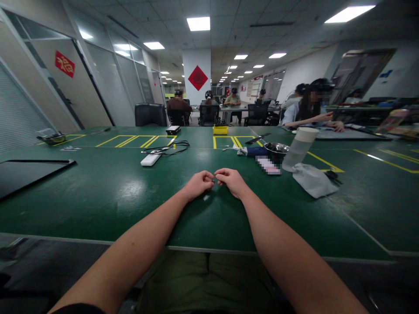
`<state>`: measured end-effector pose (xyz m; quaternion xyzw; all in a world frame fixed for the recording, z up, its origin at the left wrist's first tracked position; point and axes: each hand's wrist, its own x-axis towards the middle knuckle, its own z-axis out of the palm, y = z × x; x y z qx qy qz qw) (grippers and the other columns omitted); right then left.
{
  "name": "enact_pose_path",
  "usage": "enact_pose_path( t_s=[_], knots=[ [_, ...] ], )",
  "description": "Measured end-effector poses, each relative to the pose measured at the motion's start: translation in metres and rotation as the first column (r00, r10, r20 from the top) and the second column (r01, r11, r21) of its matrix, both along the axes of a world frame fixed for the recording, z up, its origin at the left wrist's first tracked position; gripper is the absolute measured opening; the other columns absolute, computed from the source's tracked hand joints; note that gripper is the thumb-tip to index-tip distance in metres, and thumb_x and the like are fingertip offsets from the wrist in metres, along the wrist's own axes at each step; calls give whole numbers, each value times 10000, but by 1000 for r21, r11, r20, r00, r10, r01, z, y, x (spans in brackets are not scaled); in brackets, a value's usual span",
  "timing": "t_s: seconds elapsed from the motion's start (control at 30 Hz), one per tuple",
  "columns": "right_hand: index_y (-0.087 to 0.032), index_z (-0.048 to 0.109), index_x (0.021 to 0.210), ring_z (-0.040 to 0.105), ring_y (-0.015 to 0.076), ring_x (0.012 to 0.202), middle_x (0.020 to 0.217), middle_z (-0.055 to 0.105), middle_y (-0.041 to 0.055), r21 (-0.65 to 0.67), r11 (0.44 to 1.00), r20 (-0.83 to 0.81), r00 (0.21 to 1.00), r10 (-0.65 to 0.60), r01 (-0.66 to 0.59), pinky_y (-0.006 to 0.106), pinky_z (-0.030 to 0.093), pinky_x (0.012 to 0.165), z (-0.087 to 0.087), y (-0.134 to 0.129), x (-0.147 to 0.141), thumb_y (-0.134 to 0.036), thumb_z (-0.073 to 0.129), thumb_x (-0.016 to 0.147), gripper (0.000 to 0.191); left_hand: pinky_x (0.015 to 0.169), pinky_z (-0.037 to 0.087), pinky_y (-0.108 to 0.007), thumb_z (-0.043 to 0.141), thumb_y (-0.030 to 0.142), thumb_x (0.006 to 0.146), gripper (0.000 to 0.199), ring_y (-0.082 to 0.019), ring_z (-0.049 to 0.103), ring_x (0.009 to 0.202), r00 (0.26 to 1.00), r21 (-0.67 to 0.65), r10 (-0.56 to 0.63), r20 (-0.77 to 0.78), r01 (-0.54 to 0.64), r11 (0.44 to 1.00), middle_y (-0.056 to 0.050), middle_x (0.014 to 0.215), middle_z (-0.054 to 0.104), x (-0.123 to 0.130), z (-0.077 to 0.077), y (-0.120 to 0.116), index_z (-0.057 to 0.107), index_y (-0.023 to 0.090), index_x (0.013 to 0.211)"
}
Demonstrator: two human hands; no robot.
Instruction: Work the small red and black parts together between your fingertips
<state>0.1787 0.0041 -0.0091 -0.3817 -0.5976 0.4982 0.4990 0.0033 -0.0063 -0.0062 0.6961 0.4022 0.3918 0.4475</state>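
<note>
Just above the green table (137,209), my left hand (199,185) and my right hand (229,181) meet in front of me with their fingertips almost touching. Both are closed, thumb and fingers pressed together in a pinch. Whatever sits between the fingertips, if anything, is too small to make out. A small whitish spot (206,198), perhaps a scrap or a reflection, shows on the tabletop just below my left hand.
Left of centre lies a white power bank (151,158) with a black cable (176,147). To the right are a metal bowl (276,150), a frosted bottle (298,150) and a grey cloth pouch (314,181). A black board (29,172) covers the left edge. A co-worker (304,109) sits at right.
</note>
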Motion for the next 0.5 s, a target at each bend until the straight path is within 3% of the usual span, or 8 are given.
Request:
enact_pose_path(
  t_s=[0.2, 0.5],
  knots=[
    [-122, 661, 795, 602, 112, 575, 661, 652, 46, -200, 970, -148, 983, 106, -134, 230, 495, 573, 2, -1, 2, -172, 678, 690, 117, 531, 388, -187, 612, 154, 688, 181, -81, 518, 560, 999, 87, 35, 18, -37, 996, 19, 681, 591, -2, -1, 0, 571, 147, 864],
    [-120, 645, 820, 653, 132, 635, 718, 682, 74, -269, 938, -238, 959, 153, -216, 249, 551, 637, 2, -2, 5, -119, 681, 715, 111, 473, 326, -175, 630, 195, 701, 187, -70, 443, 501, 999, 115, 46, 8, -47, 992, 49, 599, 508, -4, -1, 1, 558, 151, 868]
  ],
)
